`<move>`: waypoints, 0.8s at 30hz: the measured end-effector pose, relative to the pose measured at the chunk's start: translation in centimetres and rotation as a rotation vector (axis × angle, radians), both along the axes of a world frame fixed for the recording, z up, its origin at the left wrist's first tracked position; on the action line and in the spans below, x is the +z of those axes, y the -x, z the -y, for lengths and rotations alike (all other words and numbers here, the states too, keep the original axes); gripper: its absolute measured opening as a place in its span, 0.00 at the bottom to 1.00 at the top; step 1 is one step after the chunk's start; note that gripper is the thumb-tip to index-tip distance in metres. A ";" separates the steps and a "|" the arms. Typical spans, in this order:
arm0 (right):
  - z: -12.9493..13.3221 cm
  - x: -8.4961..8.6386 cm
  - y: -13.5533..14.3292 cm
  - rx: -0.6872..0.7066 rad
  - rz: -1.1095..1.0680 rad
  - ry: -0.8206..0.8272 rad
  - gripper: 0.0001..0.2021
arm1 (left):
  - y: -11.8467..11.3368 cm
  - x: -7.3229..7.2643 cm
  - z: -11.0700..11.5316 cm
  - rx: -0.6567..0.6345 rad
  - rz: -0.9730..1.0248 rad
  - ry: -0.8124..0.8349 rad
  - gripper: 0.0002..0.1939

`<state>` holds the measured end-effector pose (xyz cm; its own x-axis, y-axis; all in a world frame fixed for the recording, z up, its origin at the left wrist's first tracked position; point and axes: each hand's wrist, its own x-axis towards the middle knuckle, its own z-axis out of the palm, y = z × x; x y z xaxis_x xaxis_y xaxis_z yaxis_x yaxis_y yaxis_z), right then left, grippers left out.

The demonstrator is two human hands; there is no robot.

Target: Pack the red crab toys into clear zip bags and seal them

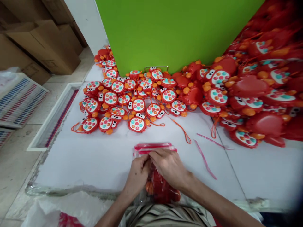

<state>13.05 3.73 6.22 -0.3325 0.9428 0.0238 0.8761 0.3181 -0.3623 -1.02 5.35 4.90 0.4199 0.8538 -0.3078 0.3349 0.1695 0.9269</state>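
Observation:
My left hand (139, 172) and my right hand (169, 166) meet at the table's front edge, fingers closed and pinching the top of a clear plastic bag. Inside that bag is a red crab toy (163, 189) with an orange part, hanging close to my body. The fingertips hide the bag's mouth. Just beyond my fingers, flat clear bags with pink top strips (153, 146) lie on the white table (94, 160). Farther back, many red crab toys (137, 123) with white button faces and orange cords are spread out.
A large heap of the same toys (251, 88) rises at the right. Loose pink strips (205, 160) and an orange cord (181, 129) lie on the table. A green panel (175, 31) stands behind. Cardboard boxes (44, 44) and white crates (21, 97) sit at the left.

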 end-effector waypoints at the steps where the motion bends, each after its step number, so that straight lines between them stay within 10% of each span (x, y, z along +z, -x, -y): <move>1: 0.0 0.1 0.1 0.014 0.016 0.010 0.09 | -0.1 0.0 0.1 0.001 -0.016 -0.008 0.13; 7: -0.1 -0.2 0.1 -0.051 -0.089 0.035 0.08 | -0.2 0.1 0.6 -0.047 -0.096 -0.067 0.14; 13: 1.6 -1.5 -6.4 -0.474 -0.352 0.057 0.08 | 0.6 -1.0 1.0 0.016 -0.040 0.039 0.12; 19: 8.3 -3.9 -17.4 -0.993 -0.088 0.101 0.15 | 1.4 -2.1 0.7 0.124 0.138 0.260 0.11; 24: 11.7 -3.3 -18.1 -0.917 0.174 0.194 0.17 | 1.5 -1.8 0.6 0.130 0.199 0.331 0.09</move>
<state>31.15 -7.96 2.91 0.5539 0.8207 -0.1404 0.8014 -0.5712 -0.1773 -2.47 4.71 3.15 0.3943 0.7721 -0.4984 0.1102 0.4987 0.8598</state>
